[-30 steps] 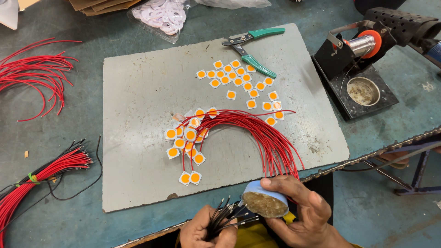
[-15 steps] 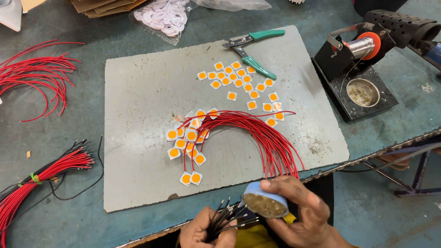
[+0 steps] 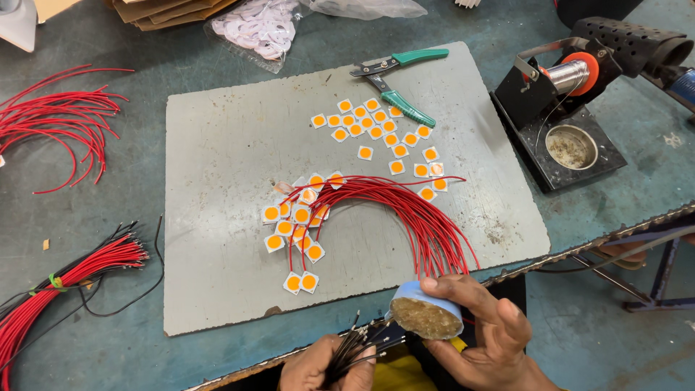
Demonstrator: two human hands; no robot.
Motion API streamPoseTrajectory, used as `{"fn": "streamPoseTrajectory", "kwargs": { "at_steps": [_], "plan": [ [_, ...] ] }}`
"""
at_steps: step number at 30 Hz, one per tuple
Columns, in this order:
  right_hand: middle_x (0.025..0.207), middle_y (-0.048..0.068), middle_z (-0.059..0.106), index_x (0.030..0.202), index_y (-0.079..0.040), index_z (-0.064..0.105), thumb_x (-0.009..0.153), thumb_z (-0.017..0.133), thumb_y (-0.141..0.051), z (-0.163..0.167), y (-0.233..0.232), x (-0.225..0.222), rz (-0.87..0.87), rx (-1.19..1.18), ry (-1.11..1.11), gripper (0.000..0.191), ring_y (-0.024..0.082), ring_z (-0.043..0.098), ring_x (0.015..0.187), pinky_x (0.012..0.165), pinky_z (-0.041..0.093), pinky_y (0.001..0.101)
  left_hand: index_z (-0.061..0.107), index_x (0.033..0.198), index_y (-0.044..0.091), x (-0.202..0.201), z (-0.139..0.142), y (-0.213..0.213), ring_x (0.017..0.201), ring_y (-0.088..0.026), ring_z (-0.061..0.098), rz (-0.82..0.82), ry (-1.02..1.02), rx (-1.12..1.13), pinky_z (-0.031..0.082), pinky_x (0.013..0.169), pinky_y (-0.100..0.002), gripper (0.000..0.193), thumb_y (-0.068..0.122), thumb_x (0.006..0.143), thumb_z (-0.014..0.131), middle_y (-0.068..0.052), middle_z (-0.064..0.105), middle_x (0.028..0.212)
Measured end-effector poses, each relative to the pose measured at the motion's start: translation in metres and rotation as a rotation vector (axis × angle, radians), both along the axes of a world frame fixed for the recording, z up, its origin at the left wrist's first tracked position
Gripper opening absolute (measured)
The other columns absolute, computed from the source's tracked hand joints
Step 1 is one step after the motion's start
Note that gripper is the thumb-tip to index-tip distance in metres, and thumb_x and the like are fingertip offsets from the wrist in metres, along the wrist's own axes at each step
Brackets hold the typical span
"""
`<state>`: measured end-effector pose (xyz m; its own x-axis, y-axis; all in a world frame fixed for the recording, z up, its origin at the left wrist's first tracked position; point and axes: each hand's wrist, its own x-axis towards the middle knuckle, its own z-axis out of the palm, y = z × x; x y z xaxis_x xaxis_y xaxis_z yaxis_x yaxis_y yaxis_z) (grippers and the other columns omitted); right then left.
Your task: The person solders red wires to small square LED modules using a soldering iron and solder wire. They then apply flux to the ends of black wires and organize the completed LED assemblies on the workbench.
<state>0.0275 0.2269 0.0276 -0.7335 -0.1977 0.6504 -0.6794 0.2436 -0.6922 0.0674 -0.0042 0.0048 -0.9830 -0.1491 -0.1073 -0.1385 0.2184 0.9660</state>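
1. Blue-walled, a small round tin (image 3: 427, 311) filled with brownish paste sits tilted in the right hand (image 3: 481, 337) at 6 o'clock, the fingers curled around its rim and closed on it
2. Just beside it, toward 7 o'clock, the left hand (image 3: 318, 366) is clenched around a bundle of black wires (image 3: 355, 344), whose bare tips point up toward the tin; whether they touch the paste cannot be told
3. Both hands hang at the near edge of the tabletop (image 3: 108, 195), just below a grey mat (image 3: 232, 145) that fills the centre
4. On the mat, a fan of red wires (image 3: 405, 206) arcs from the mat's near right edge up toward the centre, ending at small white square chips with orange discs (image 3: 297, 224)
5. More loose chips (image 3: 380, 134) lie scattered toward 12 o'clock, near green-handled cutters (image 3: 394, 83)
6. A soldering-iron stand (image 3: 561, 108) with a round sponge well sits at 2 o'clock, off the mat
7. Loose red wires (image 3: 58, 119) lie at 10 o'clock; a tied bundle of red and black wires (image 3: 65, 279) lies at 8 o'clock
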Motion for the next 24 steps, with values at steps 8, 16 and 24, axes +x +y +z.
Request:
{"fn": "streamPoseTrajectory", "kwargs": {
  "at_steps": [8,16,24],
  "plan": [
    [0.130,0.024,0.062,0.161,-0.033,0.002,0.075,0.086,0.005,0.004,-0.001,0.000,-0.011,0.002,0.002,0.126,0.031,0.071,0.111,0.098,0.060,0.0484,0.075,0.072,0.012,-0.003,0.018,0.004,0.044,-0.006,0.066,-0.055,0.108,-0.163,0.051,0.042,-0.022,0.014,0.013,0.066,0.087,-0.001,0.068,0.057],
    [0.133,0.026,0.060,0.161,-0.035,0.001,0.077,0.084,0.007,0.003,-0.003,0.000,0.008,-0.002,-0.013,0.125,0.028,0.073,0.108,0.094,0.060,0.0442,0.074,0.074,0.013,-0.009,0.024,-0.004,0.048,-0.006,0.068,-0.168,0.218,-0.197,0.054,0.048,-0.022,0.013,0.004,0.065,0.079,0.002,0.068,0.057],
    [0.136,0.028,0.058,0.162,-0.036,0.000,0.078,0.081,0.010,0.002,-0.001,0.000,0.071,-0.013,-0.029,0.126,0.031,0.071,0.113,0.095,0.062,0.0449,0.079,0.084,0.015,-0.009,0.008,-0.009,0.055,-0.013,0.070,-0.353,0.256,-0.274,0.055,0.055,-0.027,0.018,0.011,0.067,0.079,-0.001,0.066,0.059]
  ]
}}
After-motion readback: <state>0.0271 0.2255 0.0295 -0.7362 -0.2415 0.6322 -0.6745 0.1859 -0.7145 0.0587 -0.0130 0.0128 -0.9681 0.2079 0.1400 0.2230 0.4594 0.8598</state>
